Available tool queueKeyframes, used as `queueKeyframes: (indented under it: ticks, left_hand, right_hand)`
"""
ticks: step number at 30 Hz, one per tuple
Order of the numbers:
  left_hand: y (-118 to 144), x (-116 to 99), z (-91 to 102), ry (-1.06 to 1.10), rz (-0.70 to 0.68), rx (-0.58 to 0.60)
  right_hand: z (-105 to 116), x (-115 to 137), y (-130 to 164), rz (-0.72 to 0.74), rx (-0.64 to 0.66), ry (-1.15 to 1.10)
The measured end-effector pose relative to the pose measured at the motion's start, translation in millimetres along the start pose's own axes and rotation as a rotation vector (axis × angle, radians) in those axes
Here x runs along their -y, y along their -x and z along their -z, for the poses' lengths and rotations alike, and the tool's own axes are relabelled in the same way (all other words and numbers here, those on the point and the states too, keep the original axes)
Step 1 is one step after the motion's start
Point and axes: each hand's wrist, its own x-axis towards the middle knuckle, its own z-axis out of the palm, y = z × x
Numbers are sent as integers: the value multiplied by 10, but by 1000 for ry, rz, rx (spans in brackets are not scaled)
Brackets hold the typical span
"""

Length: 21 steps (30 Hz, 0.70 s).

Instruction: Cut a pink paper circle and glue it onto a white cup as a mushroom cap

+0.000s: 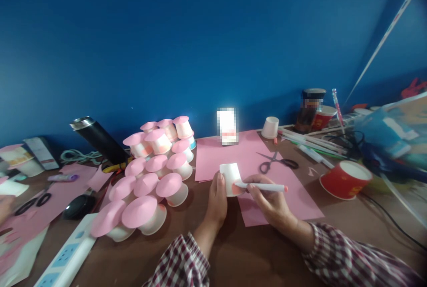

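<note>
The left hand [216, 200] is closed around a white paper cup [231, 179] on the desk [273, 251]; the right hand [270, 200] grips a marker [263, 186] touching it.

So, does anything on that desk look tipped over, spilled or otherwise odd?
Yes: the red paper cup at the right lies tipped on its side, mouth up toward the camera, with nothing visibly spilled. The black flask at the left leans steeply rather than standing. The pile of pink-topped cups looks heaped, not toppled.
</note>
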Motion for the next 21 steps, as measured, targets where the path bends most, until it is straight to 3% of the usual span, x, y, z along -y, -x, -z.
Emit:
queueKeyframes:
  ticks: [21]
  left_hand:
    - [8,-15,-17,68,-44,72]
  right_hand:
    - [3,16,-1,-9,-22,-12]
